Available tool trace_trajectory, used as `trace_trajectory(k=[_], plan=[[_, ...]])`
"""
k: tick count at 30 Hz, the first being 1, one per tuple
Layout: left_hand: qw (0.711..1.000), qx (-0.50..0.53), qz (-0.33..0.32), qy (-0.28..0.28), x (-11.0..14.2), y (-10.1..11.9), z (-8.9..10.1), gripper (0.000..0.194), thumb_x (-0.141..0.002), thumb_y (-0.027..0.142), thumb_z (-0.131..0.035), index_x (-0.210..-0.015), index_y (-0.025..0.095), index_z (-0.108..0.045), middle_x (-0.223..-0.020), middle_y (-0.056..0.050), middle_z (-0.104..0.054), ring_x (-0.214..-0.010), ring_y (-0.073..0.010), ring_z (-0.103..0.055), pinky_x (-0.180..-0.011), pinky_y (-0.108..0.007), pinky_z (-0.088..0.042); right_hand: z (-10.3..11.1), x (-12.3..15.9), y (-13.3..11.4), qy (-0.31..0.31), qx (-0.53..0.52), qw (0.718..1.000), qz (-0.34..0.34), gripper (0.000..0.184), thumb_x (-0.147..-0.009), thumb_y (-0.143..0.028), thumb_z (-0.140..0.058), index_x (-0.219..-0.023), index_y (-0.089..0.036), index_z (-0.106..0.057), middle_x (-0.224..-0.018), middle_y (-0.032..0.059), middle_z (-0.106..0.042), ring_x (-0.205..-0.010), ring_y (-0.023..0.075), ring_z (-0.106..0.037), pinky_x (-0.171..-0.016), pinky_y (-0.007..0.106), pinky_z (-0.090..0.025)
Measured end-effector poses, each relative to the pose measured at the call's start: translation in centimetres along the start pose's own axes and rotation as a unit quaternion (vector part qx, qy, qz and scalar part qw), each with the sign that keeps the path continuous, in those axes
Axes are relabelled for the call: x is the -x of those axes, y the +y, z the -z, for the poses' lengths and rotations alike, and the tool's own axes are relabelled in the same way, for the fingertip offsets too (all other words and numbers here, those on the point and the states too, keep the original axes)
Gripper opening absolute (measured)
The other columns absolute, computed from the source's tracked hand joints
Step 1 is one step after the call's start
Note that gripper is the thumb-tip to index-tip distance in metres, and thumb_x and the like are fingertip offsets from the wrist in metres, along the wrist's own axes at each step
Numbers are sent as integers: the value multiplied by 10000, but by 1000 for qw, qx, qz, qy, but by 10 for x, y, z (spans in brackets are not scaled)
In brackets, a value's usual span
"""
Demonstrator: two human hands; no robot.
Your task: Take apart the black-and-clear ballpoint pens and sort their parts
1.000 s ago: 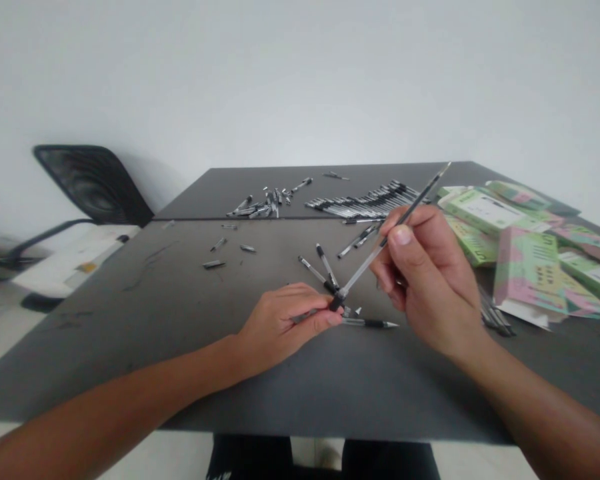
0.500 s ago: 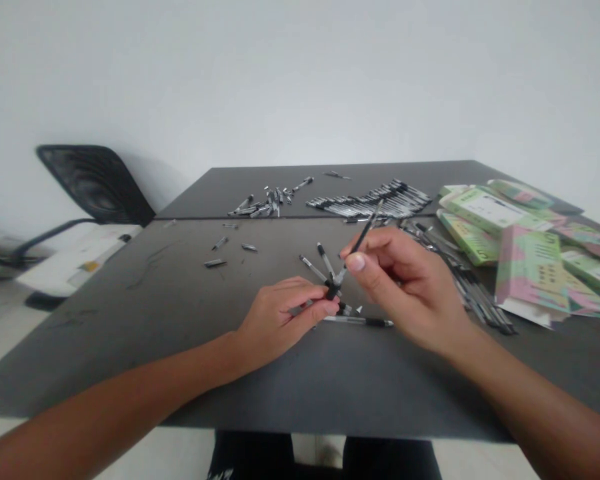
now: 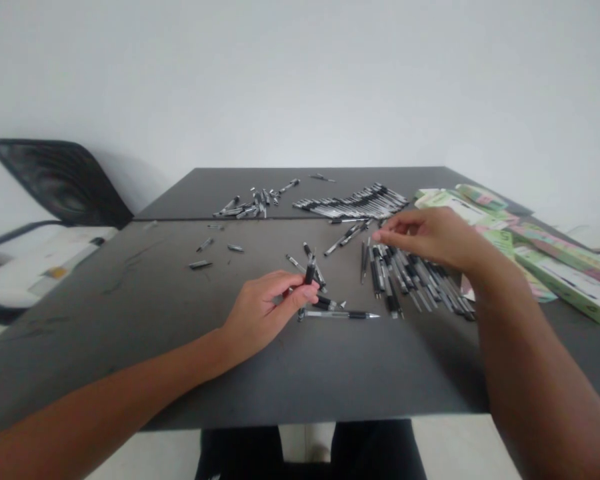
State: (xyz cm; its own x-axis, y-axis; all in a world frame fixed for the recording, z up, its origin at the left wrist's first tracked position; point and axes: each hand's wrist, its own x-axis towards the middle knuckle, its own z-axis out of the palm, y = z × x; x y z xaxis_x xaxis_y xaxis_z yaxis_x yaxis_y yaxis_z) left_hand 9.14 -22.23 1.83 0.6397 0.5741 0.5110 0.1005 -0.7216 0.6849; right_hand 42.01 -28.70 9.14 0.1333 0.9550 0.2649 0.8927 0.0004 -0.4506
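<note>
A black-gripped pen is pinched upright between the thumb and fingertips of the left hand, above a dark grey bench. A second pen is lying just beneath that hand. The right hand is held open, its fingers extended, above a loose heap of pens. A long row of pens is lined up on the far side, and pastel cardboard boxes are piled at the right.
</note>
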Motion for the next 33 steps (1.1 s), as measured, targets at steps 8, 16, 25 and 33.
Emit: trace_trajectory(k=[8,16,25,33], plan=[[1000,11,6,-4,1,1,0,222,-1074,285,-669,-959,242,-854,-1022,8,-864,-949,-142,-806,-871,-213,-568,-15,-13,34,-241,91,966,-27,283,-801,-518,-791,-949,-296,-886,-818,26,-811,-721,224,-730,-651,318,-484],[1000,29,-7,-8,1,1,-2,226,-1079,272,-658,-968,238,-852,-1067,4,-866,-989,-141,-808,-914,-209,-573,-6,-12,51,-234,94,966,-55,416,-788,-644,-766,-999,-308,-888,-866,26,-812,-808,251,-741,-722,335,-499],[999,33,-13,-19,1,3,-2,249,-1093,284,-632,-989,230,-851,-1080,-13,-866,-1008,-157,-811,-924,-230,-583,-3,-17,64,-143,130,975,-105,487,-805,-666,-729,-1056,-281,-891,-832,30,-803,-777,242,-710,-707,343,-488],[999,25,-5,-21,4,3,-4,281,-1111,332,-593,-1024,232,-841,-1133,-28,-866,-1039,-190,-816,-950,-282,-606,15,-12,79,-184,115,970,-108,504,-806,-680,-754,-1064,-269,-888,-948,53,-846,-908,296,-761,-810,389,-546]])
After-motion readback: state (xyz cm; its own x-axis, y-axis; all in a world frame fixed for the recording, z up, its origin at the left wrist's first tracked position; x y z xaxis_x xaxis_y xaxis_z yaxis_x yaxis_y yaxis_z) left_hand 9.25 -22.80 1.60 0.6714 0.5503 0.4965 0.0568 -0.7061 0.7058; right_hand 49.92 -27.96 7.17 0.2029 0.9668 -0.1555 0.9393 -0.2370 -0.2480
